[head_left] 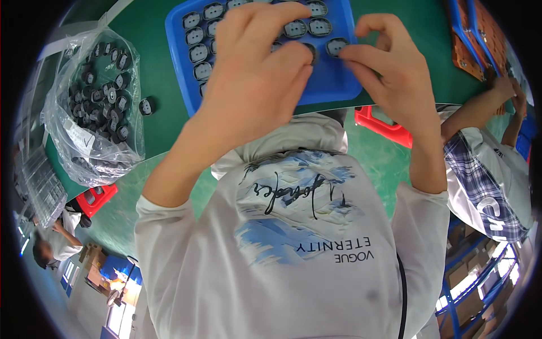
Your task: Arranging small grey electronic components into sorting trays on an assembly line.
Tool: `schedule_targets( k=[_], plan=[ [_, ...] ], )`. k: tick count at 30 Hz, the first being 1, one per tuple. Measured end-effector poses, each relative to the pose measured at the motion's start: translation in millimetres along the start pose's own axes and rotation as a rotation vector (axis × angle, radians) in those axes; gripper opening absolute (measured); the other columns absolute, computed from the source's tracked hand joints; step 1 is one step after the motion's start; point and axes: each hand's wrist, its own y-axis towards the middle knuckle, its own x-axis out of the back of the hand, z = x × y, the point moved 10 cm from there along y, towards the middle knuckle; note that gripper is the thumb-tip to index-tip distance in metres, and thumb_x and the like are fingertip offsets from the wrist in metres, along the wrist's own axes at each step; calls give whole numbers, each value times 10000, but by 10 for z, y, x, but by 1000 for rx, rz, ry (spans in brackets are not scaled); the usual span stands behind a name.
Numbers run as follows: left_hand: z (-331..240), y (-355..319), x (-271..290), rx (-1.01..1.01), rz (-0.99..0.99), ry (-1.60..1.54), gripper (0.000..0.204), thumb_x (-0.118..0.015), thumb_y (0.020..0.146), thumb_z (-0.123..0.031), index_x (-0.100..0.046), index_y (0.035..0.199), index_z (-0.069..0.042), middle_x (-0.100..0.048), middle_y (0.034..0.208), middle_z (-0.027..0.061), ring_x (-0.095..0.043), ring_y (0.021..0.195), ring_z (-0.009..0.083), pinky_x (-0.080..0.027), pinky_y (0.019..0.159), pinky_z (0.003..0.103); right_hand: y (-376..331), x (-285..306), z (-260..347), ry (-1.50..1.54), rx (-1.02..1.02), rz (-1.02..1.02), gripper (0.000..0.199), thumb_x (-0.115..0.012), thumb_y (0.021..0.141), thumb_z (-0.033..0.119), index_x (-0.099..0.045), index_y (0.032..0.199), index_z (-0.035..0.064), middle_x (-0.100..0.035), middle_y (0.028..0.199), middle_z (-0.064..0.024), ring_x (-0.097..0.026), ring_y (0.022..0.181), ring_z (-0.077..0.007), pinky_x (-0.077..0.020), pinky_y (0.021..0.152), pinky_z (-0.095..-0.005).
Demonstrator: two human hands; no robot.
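Over the blue tray [333, 85], which holds rows of small rounded black-and-grey plastic parts [199, 53], both my hands are at work. My right hand [395, 68] is at the tray's right edge, its fingertips pinching the side of one such plastic part [337, 47]. My left hand [254, 73] reaches across the middle, index finger stretched to the far rows and thumb apart from it. Beside that thumb another plastic part [311, 52] is partly covered. The left hand hides several parts beneath it.
A clear plastic bag [68, 135] of similar parts lies left on the green table [161, 62], a loose part [148, 105] beside it. Red stools [384, 127] stand below the table edge. At right are a co-worker's arms [480, 113] and orange-brown panels [480, 37].
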Motion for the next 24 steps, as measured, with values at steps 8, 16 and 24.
schedule_targets(
  k=[8, 16, 24],
  plan=[
    [271, -329, -299, -500, -861, -298, 190, -766, 687, -29, -693, 861, -11, -576, 1260, 204, -510, 1158, 413, -431, 972, 506, 95, -131, -19, 37, -35, 61, 47, -715, 801, 121, -736, 832, 93, -522, 1438, -163, -704, 854, -305, -561, 713, -394],
    [361, 37, -395, 91, 26, -20, 163, -770, 708, -42, -697, 852, -23, -540, 1325, 213, -473, 1223, 431, -399, 1029, 522, 137, -87, 106, 1, 16, 105, 113, -697, 843, 138, -700, 769, 54, -448, 1521, -218, -717, 771, -303, -565, 684, -393],
    [228, 30, -268, 75, 56, -30, 134, -745, 745, -61, -684, 855, -16, -522, 1354, 230, -449, 1253, 443, -364, 1056, 543, 188, -130, 88, -49, 6, 162, 112, -694, 847, 136, -700, 774, 50, -450, 1519, -213, -717, 792, -301, -564, 701, -393]
  ],
)
